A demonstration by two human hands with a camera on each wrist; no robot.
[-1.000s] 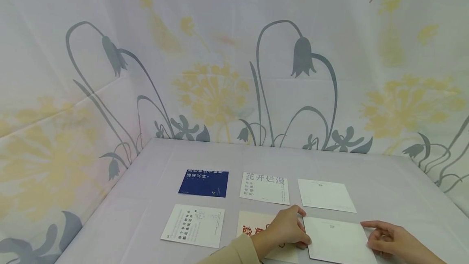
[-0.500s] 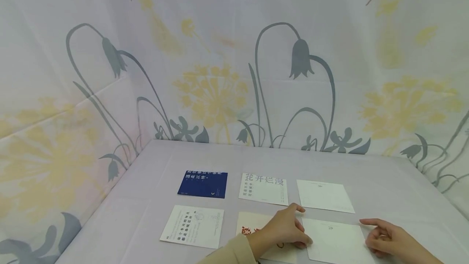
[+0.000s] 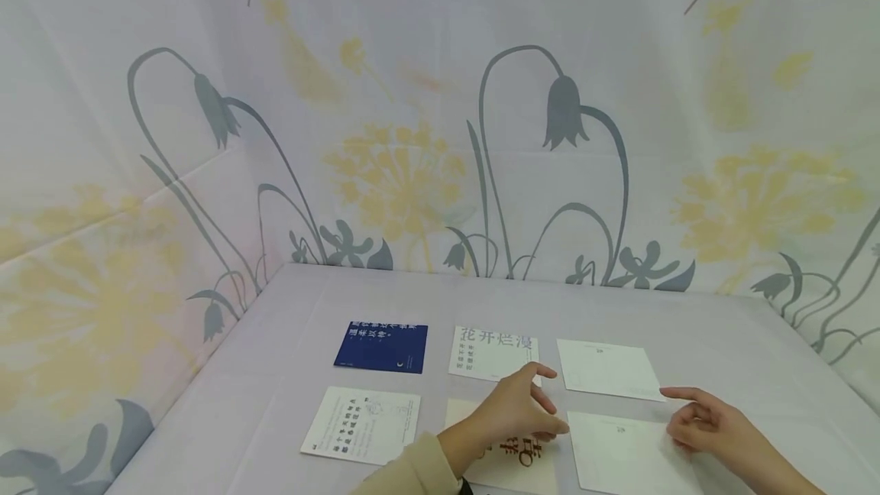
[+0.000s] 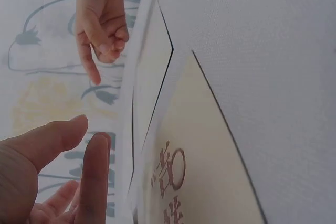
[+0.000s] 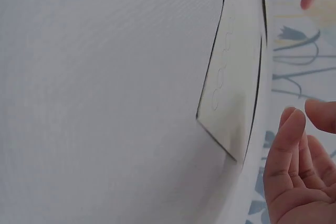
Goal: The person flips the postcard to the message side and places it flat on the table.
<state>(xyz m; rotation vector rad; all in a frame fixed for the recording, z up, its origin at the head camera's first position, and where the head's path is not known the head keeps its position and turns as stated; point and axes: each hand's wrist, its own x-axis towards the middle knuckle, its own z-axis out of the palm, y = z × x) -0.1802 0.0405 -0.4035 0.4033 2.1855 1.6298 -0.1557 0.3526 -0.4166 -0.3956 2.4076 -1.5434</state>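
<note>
A plain white card (image 3: 612, 453) with a small faint mark lies flat at the near right. My left hand (image 3: 509, 415) hovers over a cream card (image 3: 525, 472) with dark red characters, thumb and forefinger apart with nothing between them. Beside the white card's right edge is my right hand (image 3: 715, 430), forefinger extended and other fingers loosely bent. In the right wrist view that hand (image 5: 299, 177) is raised above the table, apart from the white card (image 5: 228, 87). The left wrist view shows the left hand (image 4: 63, 166) above the cream card (image 4: 199, 145), likewise holding nothing.
Behind lie a second plain white card (image 3: 608, 369), a white card with large grey characters (image 3: 491, 354) and a dark blue card (image 3: 381, 350). A white card with black script (image 3: 364, 430) lies at the near left. Flower-printed cloth (image 3: 426, 205) walls the pale table (image 3: 275, 396).
Both hands have lifted from beside the near white card's edges. The left has drawn up and slightly left, uncovering more of the cream card; the right has risen slightly. The cards stay in place.
</note>
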